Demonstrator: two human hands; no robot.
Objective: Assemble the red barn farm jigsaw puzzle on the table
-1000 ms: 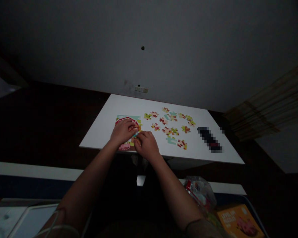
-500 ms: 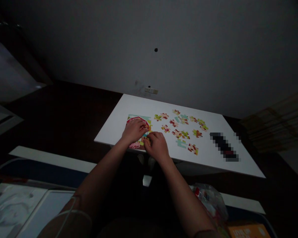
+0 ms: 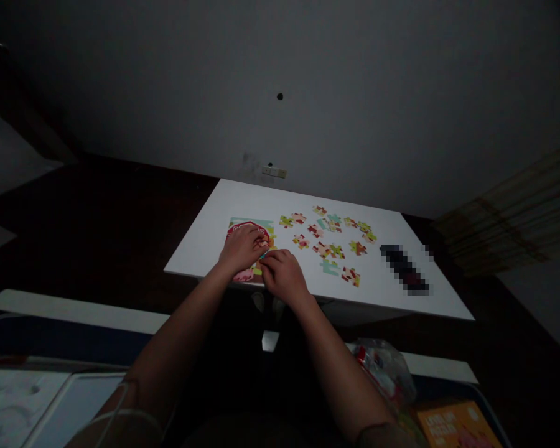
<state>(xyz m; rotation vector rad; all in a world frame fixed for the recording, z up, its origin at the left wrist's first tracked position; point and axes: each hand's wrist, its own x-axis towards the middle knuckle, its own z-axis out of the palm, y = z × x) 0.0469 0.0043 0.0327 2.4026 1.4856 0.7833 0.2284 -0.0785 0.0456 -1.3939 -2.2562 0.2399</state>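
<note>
Head view: I'm working over a partly joined puzzle (image 3: pixel 249 225), near left.
Left hand (image 3: pixel 244 250) and right hand (image 3: pixel 284 274) are resting half-curled, grip unclear; many pieces (image 3: pixel 358 247) are lying loose rightward.

Colourful part-joined jigsaw (image 3: pixel 249 226), flat, loose pieces (image 3: pixel 322 250) alongside

My feed is dim: the white tabletop (image 3: pixel 205 236) reads brightest, the grey wall (image 3: pixel 354 124) behind its far edge darkens toward the top corners of my view, and the floor (image 3: pixel 135 211) past its left edge sinks nearly to black. I can't tell the light's source. Wide-angle stretch slants the curtain (image 3: pixel 504 230) beyond the right edge, print on the puzzle pieces (image 3: pixel 330 267) looks soft, and coarse pixel blocks cover a dark object (image 3: pixel 404 267) near that edge.
</note>
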